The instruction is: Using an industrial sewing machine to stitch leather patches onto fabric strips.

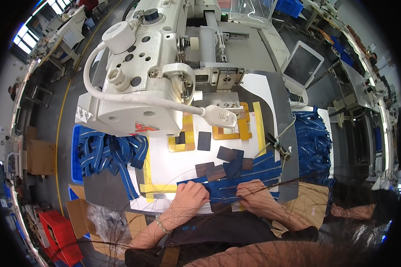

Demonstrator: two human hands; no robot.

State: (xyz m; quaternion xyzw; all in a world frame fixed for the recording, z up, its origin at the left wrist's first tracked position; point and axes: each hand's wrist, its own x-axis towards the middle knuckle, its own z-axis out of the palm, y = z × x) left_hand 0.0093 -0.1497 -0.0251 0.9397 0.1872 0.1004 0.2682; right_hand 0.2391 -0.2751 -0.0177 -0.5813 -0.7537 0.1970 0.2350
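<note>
Close to the table's near edge, my left hand (190,196) is closed on the left part of a blue zipper strip (223,194). My right hand (255,194) pinches the same strip farther right, so it lies stretched flat between the two. More blue zippers (265,165) with pale teeth lie just beyond my right hand. Several dark rectangular patches (227,153) are scattered over and beside them, some brownish. A single dark patch (204,141) lies apart, nearer the machine. My fingertips are partly hidden by the fabric and stray hair.
A large white sewing machine (138,102) stands over the table, with yellow clamp frames (243,127) under its head. Zippers are heaped at left (98,151) and right (314,142). A small screen (303,63) stands at back right. Cardboard boxes (308,207) and a red bin (60,233) are low down.
</note>
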